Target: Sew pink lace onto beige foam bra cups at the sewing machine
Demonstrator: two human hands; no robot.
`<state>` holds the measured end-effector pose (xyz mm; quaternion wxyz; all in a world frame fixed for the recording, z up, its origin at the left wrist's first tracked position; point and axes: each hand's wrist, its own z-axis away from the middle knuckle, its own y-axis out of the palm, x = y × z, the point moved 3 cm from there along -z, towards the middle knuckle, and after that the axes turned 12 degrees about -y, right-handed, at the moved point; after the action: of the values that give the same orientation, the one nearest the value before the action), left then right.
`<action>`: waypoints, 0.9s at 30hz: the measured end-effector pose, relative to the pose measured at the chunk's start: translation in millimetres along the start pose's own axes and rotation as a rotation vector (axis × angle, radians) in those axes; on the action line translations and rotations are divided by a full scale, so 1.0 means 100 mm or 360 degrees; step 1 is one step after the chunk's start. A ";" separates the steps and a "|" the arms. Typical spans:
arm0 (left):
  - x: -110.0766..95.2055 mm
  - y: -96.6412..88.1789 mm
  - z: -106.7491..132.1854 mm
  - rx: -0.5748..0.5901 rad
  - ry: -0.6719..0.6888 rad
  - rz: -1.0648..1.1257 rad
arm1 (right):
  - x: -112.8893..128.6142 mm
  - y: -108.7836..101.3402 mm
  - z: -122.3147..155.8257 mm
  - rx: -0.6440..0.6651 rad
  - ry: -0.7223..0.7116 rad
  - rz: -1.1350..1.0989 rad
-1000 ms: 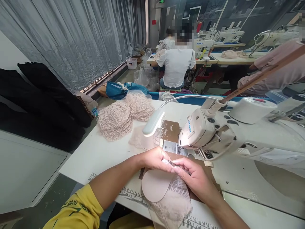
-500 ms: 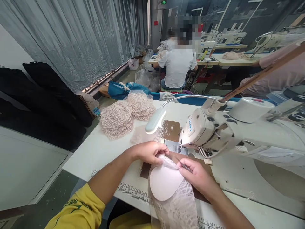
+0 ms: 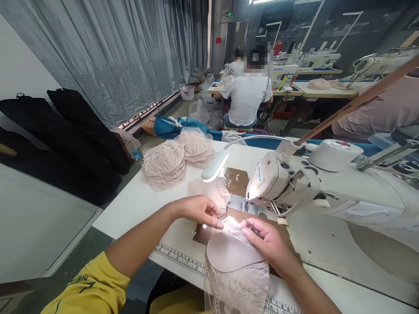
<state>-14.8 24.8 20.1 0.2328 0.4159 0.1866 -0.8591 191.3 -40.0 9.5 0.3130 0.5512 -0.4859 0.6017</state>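
Observation:
Pale pink lace fabric point(image 3: 237, 283) hangs over the table's front edge, with a smooth rounded cup pad point(image 3: 225, 254) lying against it. My left hand point(image 3: 204, 213) pinches the upper left edge of the lace between thumb and fingers. On the right, my right hand point(image 3: 265, 237) grips the lace's upper edge and also holds small dark metal snips point(image 3: 252, 226), their tip pointing up and left. Just beyond both hands is the sewing machine's needle area point(image 3: 244, 204). Another piece of sheer lace point(image 3: 209, 192) lies flat behind my left hand.
Two stacks of lace cups point(image 3: 165, 163) stand at the back left of the white table point(image 3: 131, 213). A lamp point(image 3: 214, 168) on a bendy neck hangs over the middle. The sewing machine point(image 3: 294, 179) fills the right side. A person in a white shirt point(image 3: 247, 98) sits further back.
My left hand has shifted slightly left and down. The lace edge between my hands is turned more open, and the pad now tilts flatter. The camera view has moved a little.

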 end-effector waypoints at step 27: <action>0.08 0.54 -0.18 -0.0251 0.0424 0.0481 | 0.12 -0.18 0.12 -0.0158 -0.0203 0.0591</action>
<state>21.9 -12.2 -3.8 0.3641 0.5297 0.2177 -0.7345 209.7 -46.6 24.1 0.1921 0.4730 -0.6272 0.5882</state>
